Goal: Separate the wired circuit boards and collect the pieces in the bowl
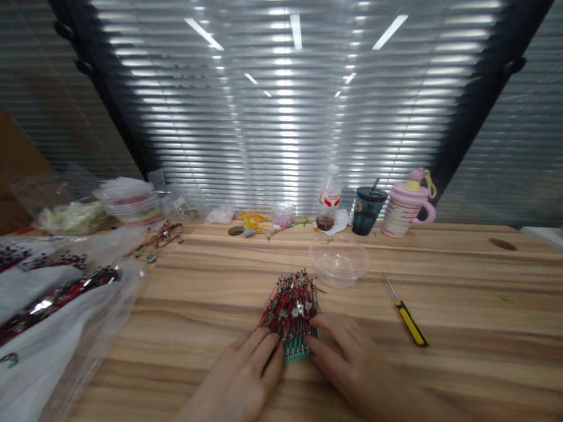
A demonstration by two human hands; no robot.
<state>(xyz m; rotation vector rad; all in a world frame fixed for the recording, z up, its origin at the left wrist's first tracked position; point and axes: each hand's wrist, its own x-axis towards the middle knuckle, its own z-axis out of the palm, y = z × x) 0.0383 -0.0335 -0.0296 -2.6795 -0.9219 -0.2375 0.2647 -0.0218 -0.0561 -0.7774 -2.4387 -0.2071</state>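
A green circuit board [298, 352] lies on the wooden table in front of me, with a dense bundle of red and black wires [294, 296] fanning away from it. Small metal parts and dark connector ends show among the wires. My left hand [246, 369] is closed against the board's left edge, fingers bent together. At the right edge, my right hand [352, 360] grips with thumb and forefinger, the forefinger reaching up beside the wires. The fingertips partly hide both sides of the board.
A clear plastic bowl [339, 262] stands behind the wires, and a yellow-black screwdriver [409, 321] lies to the right. Along the back are a bottle [329, 202], a dark tumbler [368, 212] and a pink mug [399, 211]. Plastic bags with more wired parts [57, 299] cover the left side.
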